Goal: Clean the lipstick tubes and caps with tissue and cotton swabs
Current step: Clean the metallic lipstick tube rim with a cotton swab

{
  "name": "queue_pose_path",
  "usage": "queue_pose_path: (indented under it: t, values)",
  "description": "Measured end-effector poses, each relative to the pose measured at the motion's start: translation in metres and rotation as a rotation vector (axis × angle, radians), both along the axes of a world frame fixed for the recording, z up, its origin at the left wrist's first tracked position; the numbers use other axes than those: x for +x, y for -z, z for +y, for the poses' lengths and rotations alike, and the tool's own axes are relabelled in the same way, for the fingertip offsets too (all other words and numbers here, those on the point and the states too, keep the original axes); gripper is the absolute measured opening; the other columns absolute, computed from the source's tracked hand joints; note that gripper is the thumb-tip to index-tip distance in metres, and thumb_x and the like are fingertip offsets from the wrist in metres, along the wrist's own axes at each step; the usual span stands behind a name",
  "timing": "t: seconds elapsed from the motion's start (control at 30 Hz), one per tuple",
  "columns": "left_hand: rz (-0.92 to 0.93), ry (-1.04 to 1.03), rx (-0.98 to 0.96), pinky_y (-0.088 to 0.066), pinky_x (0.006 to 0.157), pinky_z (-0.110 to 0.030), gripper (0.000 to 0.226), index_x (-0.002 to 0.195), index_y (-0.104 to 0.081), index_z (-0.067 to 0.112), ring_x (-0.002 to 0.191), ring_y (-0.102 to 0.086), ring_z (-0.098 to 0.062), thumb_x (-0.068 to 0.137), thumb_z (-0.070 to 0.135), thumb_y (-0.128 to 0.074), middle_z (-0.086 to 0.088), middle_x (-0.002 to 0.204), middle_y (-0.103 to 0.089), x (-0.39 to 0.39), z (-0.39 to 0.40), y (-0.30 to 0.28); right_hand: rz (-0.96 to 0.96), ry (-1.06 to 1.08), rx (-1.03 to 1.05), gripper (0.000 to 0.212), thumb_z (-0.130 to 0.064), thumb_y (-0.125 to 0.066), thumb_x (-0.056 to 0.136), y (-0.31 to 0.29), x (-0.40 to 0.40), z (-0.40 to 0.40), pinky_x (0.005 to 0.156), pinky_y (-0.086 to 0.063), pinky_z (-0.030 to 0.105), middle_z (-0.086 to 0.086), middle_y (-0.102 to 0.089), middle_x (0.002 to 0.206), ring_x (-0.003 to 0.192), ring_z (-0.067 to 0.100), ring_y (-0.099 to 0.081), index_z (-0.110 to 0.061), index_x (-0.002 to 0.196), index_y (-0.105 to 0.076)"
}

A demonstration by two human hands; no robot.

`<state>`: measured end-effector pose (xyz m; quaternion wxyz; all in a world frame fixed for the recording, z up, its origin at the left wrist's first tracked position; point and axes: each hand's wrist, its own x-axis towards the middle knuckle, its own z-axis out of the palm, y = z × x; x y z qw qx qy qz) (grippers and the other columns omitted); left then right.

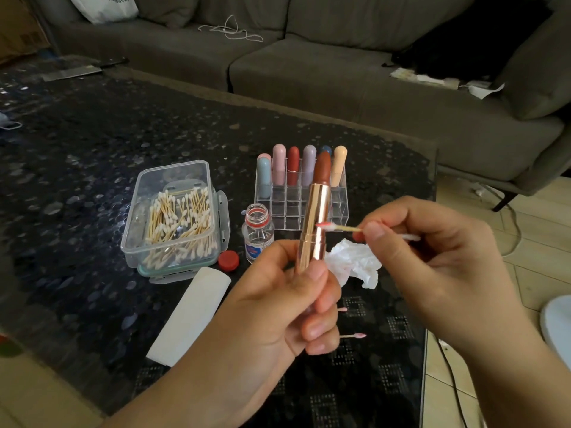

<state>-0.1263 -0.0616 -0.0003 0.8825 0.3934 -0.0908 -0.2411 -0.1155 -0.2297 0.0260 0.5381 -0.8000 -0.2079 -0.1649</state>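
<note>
While left hand [296,291] grips tube [313,230] upright above table [92,180], right hand [432,242] pinches swab [341,227], tip at seam. We judge tube light, slick; bullet soft, so hold base.

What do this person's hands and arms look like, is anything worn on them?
Both the left hand and the right hand are bare: no gloves, rings, watch or bracelets show. The forearms are bare too, with no sleeve in view. Fingernails are short and unpainted.

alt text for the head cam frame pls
Left hand holds an uncapped rose-gold lipstick upright while the right hand touches a pink-stained cotton swab to its tube, above a dark table with swab box and crumpled tissue.
</note>
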Motion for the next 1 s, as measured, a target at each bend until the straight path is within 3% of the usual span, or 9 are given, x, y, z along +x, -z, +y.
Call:
queue_pose_path:
  t: [0.17, 0.3, 0.43, 0.53, 0.6, 0.7, 0.8, 0.93, 1.0]
  values:
    - [-0.010, 0.010, -0.009, -0.044, 0.047, -0.026, 0.016, 0.093, -0.067, 0.009, 0.054, -0.051, -0.015, 0.087, 0.022, -0.060, -0.009, 0.072, -0.059, 0.0001, -0.0014, -0.0005, 0.002, -0.010, -0.003, 0.015, -0.030, -0.056, 0.085, -0.0004, -0.0002, 0.0006, 0.045, -0.030, 0.008, 0.008, -0.049, 0.055, 0.043, 0.006, -0.039, -0.022, 0.076, -0.064]
    - [-0.026, 0.001, 0.024, -0.044, 0.048, -0.026, 0.028, 0.087, -0.073, 0.015, 0.053, -0.046, -0.012, 0.085, 0.028, -0.049, -0.005, 0.070, -0.054, 0.0004, -0.0016, -0.0018, -0.023, 0.064, -0.027, 0.015, -0.033, -0.055, 0.086, -0.0006, 0.0010, -0.0016, 0.042, -0.032, 0.021, 0.014, -0.051, 0.058, 0.047, 0.021, -0.043, -0.025, 0.077, -0.064]
    - [-0.011, 0.026, 0.017, -0.041, 0.051, -0.024, 0.028, 0.081, -0.070, 0.016, 0.053, -0.041, -0.011, 0.092, 0.029, -0.048, -0.003, 0.067, -0.050, 0.0002, 0.0007, -0.0026, -0.025, -0.012, -0.017, 0.018, -0.027, -0.055, 0.085, 0.0006, 0.0002, -0.0013, 0.045, -0.028, 0.007, 0.006, -0.045, 0.052, 0.042, 0.007, -0.036, -0.016, 0.074, -0.065]
    - [0.030, 0.031, -0.029, -0.040, 0.048, -0.024, 0.014, 0.088, -0.061, 0.014, 0.049, -0.042, -0.012, 0.081, 0.026, -0.060, -0.004, 0.065, -0.051, 0.0010, 0.0000, -0.0032, -0.025, 0.030, -0.022, 0.017, -0.028, -0.055, 0.086, 0.0007, 0.0007, -0.0016, 0.046, -0.028, 0.007, 0.006, -0.045, 0.054, 0.044, 0.007, -0.035, -0.019, 0.076, -0.066]
    - [0.037, 0.015, -0.028, -0.040, 0.046, -0.023, 0.003, 0.078, -0.062, 0.019, 0.047, -0.042, -0.011, 0.076, 0.022, -0.063, -0.004, 0.063, -0.051, 0.0014, -0.0004, -0.0022, -0.012, -0.006, -0.007, 0.016, -0.028, -0.056, 0.086, 0.0005, 0.0000, -0.0008, 0.046, -0.028, 0.006, 0.004, -0.045, 0.053, 0.043, 0.002, -0.034, -0.020, 0.077, -0.066]
    - [0.029, 0.024, -0.029, -0.041, 0.046, -0.023, 0.005, 0.074, -0.062, 0.021, 0.047, -0.043, -0.011, 0.079, 0.020, -0.063, -0.004, 0.064, -0.051, 0.0008, 0.0009, -0.0014, -0.010, -0.020, -0.010, 0.014, -0.028, -0.056, 0.086, 0.0002, -0.0004, -0.0001, 0.046, -0.028, 0.005, 0.002, -0.045, 0.052, 0.043, 0.002, -0.036, -0.022, 0.077, -0.064]
    - [0.010, 0.012, -0.030, -0.043, 0.047, -0.025, 0.006, 0.084, -0.064, 0.015, 0.051, -0.048, -0.015, 0.084, 0.020, -0.060, -0.009, 0.068, -0.056, -0.0001, -0.0001, -0.0028, -0.010, 0.036, -0.011, 0.014, -0.031, -0.056, 0.086, -0.0001, 0.0004, -0.0004, 0.043, -0.030, 0.015, 0.009, -0.051, 0.058, 0.046, 0.014, -0.041, -0.025, 0.078, -0.065]
    - [0.008, -0.046, 0.041, -0.047, 0.050, -0.028, 0.025, 0.090, -0.070, 0.010, 0.057, -0.053, -0.017, 0.083, 0.025, -0.052, -0.009, 0.072, -0.059, 0.0008, -0.0018, -0.0010, 0.014, -0.021, 0.006, 0.015, -0.030, -0.056, 0.085, 0.0020, 0.0002, -0.0001, 0.044, -0.029, 0.007, 0.001, -0.046, 0.051, 0.042, 0.003, -0.036, -0.022, 0.076, -0.064]
    - [0.013, -0.051, 0.050, -0.047, 0.052, -0.028, 0.028, 0.089, -0.072, 0.011, 0.056, -0.052, -0.016, 0.083, 0.027, -0.050, -0.009, 0.071, -0.058, 0.0011, -0.0018, -0.0012, 0.009, 0.012, -0.002, 0.016, -0.032, -0.055, 0.085, 0.0020, 0.0013, -0.0013, 0.043, -0.028, 0.012, 0.006, -0.046, 0.053, 0.042, 0.011, -0.036, -0.022, 0.077, -0.064]
